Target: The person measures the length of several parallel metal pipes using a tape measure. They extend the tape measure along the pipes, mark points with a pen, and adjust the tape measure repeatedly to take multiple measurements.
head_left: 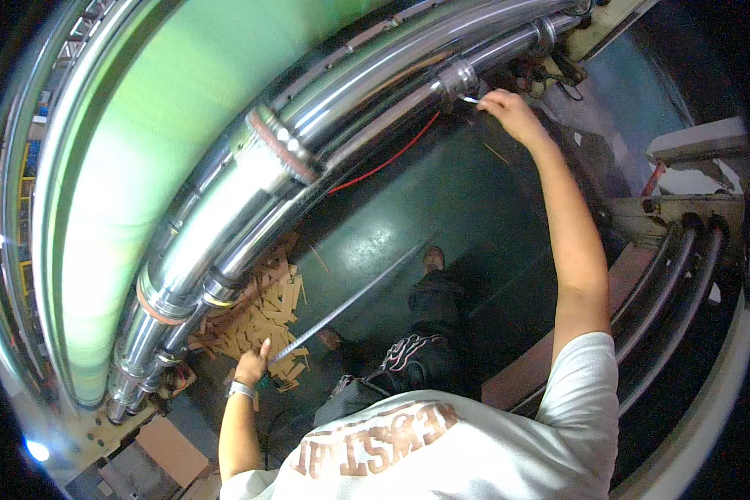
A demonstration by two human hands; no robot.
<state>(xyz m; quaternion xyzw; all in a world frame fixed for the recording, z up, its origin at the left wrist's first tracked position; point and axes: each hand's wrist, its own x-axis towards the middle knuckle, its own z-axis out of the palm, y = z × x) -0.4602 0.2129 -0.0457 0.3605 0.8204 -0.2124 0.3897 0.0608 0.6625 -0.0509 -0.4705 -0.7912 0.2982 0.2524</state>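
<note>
My left hand (pixel 252 364), low on the left with a band at the wrist, is closed on one end of a long steel ruler (pixel 342 310). The ruler slants away over the dark floor toward my shoe. Out at the upper right, my right hand (pixel 508 115) pinches a small shiny metal tool, perhaps a hex key (pixel 470 99). Its tip is at or very near a metal collar (pixel 457 79) on the thinner steel shaft (pixel 400 104); contact cannot be made out. Larger ring-shaped collars (pixel 279 143) sit on the thicker shaft (pixel 212 212) behind it.
A wide pale-green roller or sheet (pixel 167 117) curves along the far left. Cardboard scraps (pixel 262 308) lie heaped below the shafts. A red hose or cable (pixel 383 167) hangs under them. Dark rods (pixel 671 292) stand at right, and a cardboard box (pixel 171 454) is at lower left.
</note>
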